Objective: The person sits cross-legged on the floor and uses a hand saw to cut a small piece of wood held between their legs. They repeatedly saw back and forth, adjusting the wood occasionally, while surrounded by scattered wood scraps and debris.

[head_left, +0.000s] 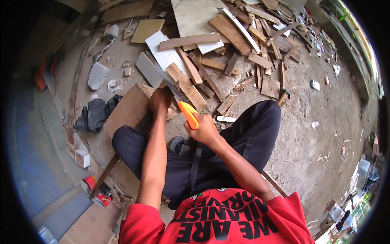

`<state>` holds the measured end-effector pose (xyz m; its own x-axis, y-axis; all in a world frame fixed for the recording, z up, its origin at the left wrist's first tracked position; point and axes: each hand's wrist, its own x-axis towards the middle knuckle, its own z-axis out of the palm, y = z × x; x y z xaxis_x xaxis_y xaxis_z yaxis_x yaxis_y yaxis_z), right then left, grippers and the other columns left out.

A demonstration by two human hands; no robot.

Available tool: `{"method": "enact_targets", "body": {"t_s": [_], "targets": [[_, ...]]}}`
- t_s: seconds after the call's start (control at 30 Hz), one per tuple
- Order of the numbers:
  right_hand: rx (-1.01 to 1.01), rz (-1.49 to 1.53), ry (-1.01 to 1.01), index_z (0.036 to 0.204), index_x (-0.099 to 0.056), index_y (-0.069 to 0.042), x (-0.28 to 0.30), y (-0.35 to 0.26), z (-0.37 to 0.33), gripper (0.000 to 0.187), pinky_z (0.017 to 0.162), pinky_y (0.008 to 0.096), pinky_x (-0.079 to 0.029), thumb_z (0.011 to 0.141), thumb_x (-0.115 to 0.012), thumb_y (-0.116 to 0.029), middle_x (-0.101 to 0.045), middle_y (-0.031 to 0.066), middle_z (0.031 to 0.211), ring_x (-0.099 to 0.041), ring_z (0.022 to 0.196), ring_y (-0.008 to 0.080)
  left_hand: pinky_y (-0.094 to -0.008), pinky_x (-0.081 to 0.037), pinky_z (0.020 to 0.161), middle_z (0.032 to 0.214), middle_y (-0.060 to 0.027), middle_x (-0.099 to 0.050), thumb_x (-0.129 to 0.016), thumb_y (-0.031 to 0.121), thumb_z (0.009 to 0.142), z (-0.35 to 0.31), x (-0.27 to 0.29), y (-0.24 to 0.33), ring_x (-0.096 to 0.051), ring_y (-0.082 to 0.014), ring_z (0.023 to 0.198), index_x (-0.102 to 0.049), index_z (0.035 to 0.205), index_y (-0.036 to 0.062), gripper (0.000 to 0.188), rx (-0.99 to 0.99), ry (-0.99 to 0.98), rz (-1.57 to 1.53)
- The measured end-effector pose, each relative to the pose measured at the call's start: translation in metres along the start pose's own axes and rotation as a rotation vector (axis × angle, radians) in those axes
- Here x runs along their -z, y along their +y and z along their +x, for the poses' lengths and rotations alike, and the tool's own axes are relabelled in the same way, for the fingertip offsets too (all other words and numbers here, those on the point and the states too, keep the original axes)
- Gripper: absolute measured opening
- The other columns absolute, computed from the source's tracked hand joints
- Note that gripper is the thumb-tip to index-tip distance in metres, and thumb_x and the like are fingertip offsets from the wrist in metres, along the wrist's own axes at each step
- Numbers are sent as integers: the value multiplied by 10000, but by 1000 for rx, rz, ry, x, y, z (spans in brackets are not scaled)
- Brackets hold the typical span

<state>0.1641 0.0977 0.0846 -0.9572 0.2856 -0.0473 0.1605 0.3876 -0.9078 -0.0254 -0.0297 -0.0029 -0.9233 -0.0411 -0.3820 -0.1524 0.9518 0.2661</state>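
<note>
My right hand (204,129) is closed round the orange handle (188,115) of a handsaw. The saw's grey blade (170,82) slants away to the upper left, passing close beside my left hand (161,99). That hand is closed at the edge of a piece of wood (171,114) lying between my knees; its fingers are in shadow and partly hidden. Left of it leans a wide brown board (128,106). Where the saw's teeth touch the wood, if they do, is hard to make out.
Beyond my hands lies a heap of wood offcuts (233,36) with white panels (162,51). A hammer (284,96) rests by my right knee. To the left are a black plastic bag (97,114), a stone chunk (98,75) and red tins (101,199). Concrete floor (321,134) stretches right.
</note>
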Motion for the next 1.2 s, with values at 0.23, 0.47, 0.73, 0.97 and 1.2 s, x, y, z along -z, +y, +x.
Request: {"method": "enact_targets", "body": {"t_s": [0.23,0.47,0.73,0.97,1.2], "targets": [[16,-59,-109,774,-616,-43,61,14,-138,127,529,395,-502,739,-701,-130,-581,150,594,-629,551,360,-517,-515,863,970,-314,-668,-390,438,944,-23,3,4,-653,-483,955,-716,911,-44,583,-111,178,14],[24,24,12,792,-605,3,-10,-2,13,212,621,472,-500,804,-669,-199,-613,226,666,-622,675,446,-512,-552,757,927,-261,-698,-464,345,921,-17,3,2,-692,-435,859,-737,854,-3,448,-337,179,182],[-7,72,18,790,-607,0,5,0,-51,195,569,449,-493,788,-686,-178,-608,217,654,-630,618,412,-489,-545,822,970,-266,-695,-434,387,912,-11,3,2,-687,-438,924,-740,878,-2,495,-83,133,54],[-120,47,-64,764,-631,1,61,-7,-133,162,572,425,-529,765,-683,-152,-604,178,606,-639,572,384,-512,-545,774,893,-325,-670,-427,354,913,-16,-4,0,-680,-468,853,-720,828,-49,505,-167,256,-3],[-11,90,55,738,-596,52,0,-27,18,235,628,495,-501,803,-656,-165,-604,292,699,-612,713,483,-497,-514,890,983,-312,-676,-448,368,920,9,1,-4,-655,-467,1004,-732,934,-28,488,-141,136,54]]}}
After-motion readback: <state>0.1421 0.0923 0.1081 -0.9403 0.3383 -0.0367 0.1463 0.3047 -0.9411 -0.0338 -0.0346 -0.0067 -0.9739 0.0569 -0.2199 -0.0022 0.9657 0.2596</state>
